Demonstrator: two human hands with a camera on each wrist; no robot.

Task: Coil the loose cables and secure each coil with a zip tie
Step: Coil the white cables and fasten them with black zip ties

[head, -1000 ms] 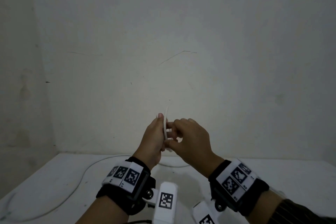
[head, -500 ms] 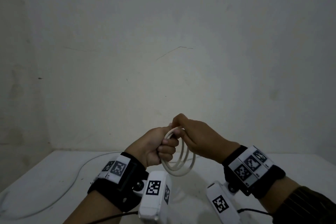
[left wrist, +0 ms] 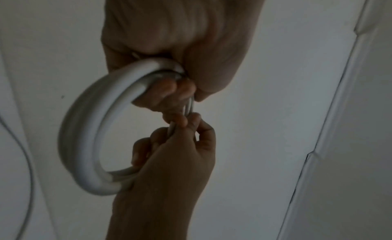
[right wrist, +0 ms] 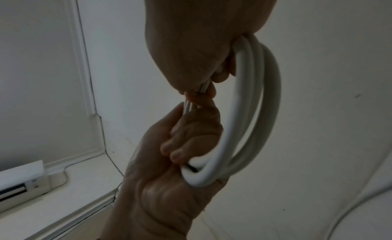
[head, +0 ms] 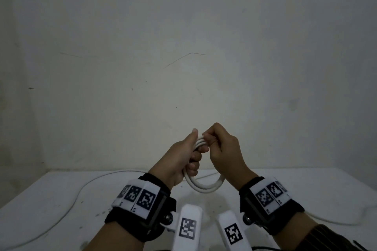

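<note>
A white cable wound into a small coil (head: 204, 188) of about three turns hangs in the air above the table. My left hand (head: 192, 159) grips the coil's left side in its curled fingers, with the thumb up along the strands. My right hand (head: 211, 141) pinches the strands at the top, right against the left hand's fingertips. In the left wrist view the coil (left wrist: 84, 126) curves from my left hand (left wrist: 169, 92) down to my right hand (left wrist: 180, 143). The right wrist view shows the coil (right wrist: 254, 109) between my right hand (right wrist: 203, 79) and left hand (right wrist: 180, 143).
A white table (head: 51, 199) stands against a pale wall. A loose white cable (head: 67, 210) curves across the table's left side. Another white cable (head: 336, 222) lies at the right. The wrist cameras' white marker mounts (head: 188, 228) sit below my hands.
The coil was edge-on between my hands a second ago; it now hangs as an open loop below them. My right hand has shifted to pinch its top.
</note>
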